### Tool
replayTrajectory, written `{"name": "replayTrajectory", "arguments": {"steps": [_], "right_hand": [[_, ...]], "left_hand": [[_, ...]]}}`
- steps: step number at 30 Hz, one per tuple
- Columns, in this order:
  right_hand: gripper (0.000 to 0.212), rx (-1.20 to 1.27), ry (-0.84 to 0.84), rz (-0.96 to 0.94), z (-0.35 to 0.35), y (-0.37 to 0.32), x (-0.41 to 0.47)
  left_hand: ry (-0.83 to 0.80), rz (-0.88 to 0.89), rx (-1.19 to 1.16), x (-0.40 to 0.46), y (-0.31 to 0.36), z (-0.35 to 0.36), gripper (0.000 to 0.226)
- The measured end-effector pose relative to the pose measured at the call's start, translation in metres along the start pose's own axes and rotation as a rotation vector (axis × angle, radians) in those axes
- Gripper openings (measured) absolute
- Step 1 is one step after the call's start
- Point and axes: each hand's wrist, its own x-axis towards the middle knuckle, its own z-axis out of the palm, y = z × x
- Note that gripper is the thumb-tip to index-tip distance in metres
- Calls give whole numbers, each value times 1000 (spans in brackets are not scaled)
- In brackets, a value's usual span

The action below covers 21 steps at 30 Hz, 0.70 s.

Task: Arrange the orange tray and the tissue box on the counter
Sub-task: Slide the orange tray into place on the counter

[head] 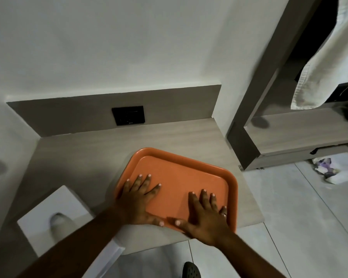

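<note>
Both hands lie flat and open on the orange tray [181,177], fingers spread, gripping nothing. On the near left part of it, the left hand [138,201] presses palm down, its little finger reaching the left rim and its thumb pointing right along the near edge. Over on the near right part, the right hand [205,213] lies the same way, thumb pointing left so the two thumb tips come close together; a ring shows on one finger near the right rim.

Smooth matte plastic forms the tray, a rectangle with rounded corners and a raised lip. It sits turned at an angle on the table [84,153], with its near right corner at the table's near edge.

Pale wood grain runs along the table surface, and a matching low back panel rises at the far side with a dark square socket plate [128,118] set in it. A white tissue box [54,215], square-edged and glossy, stands at the near left, apart from the tray, a tissue tuft poking from its top. To the right, beyond the table, a grey tiled floor [289,207] shows, and a white cloth [327,63] hangs over a lower wooden shelf [297,129].
</note>
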Motion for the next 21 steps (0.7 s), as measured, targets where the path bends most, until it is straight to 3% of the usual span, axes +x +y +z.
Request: {"name": "replayTrajectory", "arguments": {"steps": [6, 12, 21], "right_hand": [[128, -152, -7, -26, 10, 15, 9], [122, -308, -141, -195, -60, 56, 55], [116, -298, -58, -183, -52, 65, 67]], "left_hand": [[11, -65, -73, 5, 8, 11, 124], [-53, -313, -262, 28, 56, 6, 129], [99, -251, -201, 35, 51, 10, 125]]}}
